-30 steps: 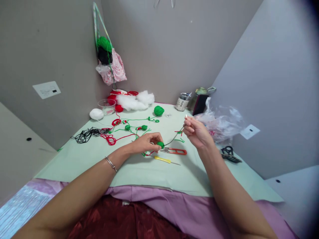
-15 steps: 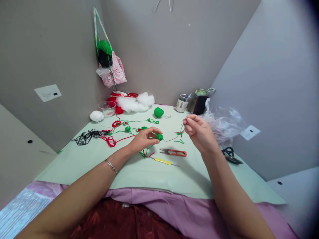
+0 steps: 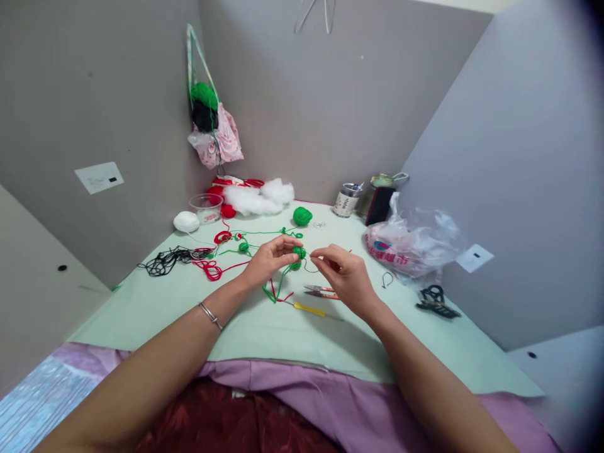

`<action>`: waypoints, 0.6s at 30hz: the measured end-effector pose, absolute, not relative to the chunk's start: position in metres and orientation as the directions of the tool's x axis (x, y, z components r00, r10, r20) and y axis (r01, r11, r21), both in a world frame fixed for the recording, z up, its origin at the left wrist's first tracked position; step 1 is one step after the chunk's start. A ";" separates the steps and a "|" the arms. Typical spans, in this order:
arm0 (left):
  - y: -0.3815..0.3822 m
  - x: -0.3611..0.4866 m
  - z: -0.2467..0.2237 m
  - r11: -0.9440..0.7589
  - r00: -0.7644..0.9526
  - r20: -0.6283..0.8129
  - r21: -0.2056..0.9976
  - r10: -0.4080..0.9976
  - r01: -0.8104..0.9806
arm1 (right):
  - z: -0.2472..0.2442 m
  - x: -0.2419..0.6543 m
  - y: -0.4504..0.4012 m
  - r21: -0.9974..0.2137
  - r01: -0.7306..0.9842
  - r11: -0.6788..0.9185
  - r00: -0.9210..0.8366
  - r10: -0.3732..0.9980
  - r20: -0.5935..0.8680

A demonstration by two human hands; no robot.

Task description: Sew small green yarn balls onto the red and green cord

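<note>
My left hand [image 3: 274, 257] pinches a small green crocheted ball [image 3: 299, 252] between thumb and fingertips. A second green piece [image 3: 295, 266] hangs just under it. Close by on the right, my right hand [image 3: 340, 272] has thumb and index finger pressed together at the ball's side; whatever is between them is too small to make out, perhaps a needle. A dark thread [image 3: 306, 267] loops down between the ball and the right fingers. Below the hands lie orange-handled thread snips [image 3: 321, 292], partly covered by my right hand, and a yellow-handled crochet hook [image 3: 309, 309].
Red yarn [image 3: 207, 270], a black yarn tangle [image 3: 172, 260] and a white yarn ball [image 3: 186, 221] lie left. Behind are white stuffing [image 3: 257, 197], a clear tub [image 3: 206, 209] and a green yarn ball [image 3: 302, 216]. A plastic bag [image 3: 413, 242] and black hair clip [image 3: 437, 302] sit right.
My right hand has come down and left, from holding the dark thread stretched out to right beside the green ball. The thread now hangs slack. My left hand keeps its hold.
</note>
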State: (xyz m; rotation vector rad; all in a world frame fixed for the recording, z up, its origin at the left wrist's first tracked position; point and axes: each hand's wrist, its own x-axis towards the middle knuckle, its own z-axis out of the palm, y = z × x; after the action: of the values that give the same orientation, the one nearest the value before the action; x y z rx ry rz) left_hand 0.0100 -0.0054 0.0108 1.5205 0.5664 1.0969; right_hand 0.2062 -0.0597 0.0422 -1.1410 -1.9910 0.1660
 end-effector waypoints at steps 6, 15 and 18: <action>-0.002 0.010 0.008 -0.285 0.408 0.336 0.941 0.849 -0.182 | 0.042 0.205 -0.060 -0.458 0.670 0.584 -0.289 0.774 0.563; -0.003 0.011 0.008 -0.290 0.425 0.341 0.940 0.839 -0.181 | 0.039 0.203 -0.059 -0.485 0.671 0.561 -0.292 0.802 0.522; -0.004 0.012 0.007 -0.244 0.443 0.314 0.947 0.839 -0.210 | 0.037 0.202 -0.058 -0.532 0.647 0.546 -0.269 0.817 0.510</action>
State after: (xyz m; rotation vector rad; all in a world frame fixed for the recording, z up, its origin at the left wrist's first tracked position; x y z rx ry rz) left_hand 0.0120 -0.0037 0.0073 1.4976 0.5822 1.0970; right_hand 0.2024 -0.0584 0.0370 -1.1805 -2.0072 0.2781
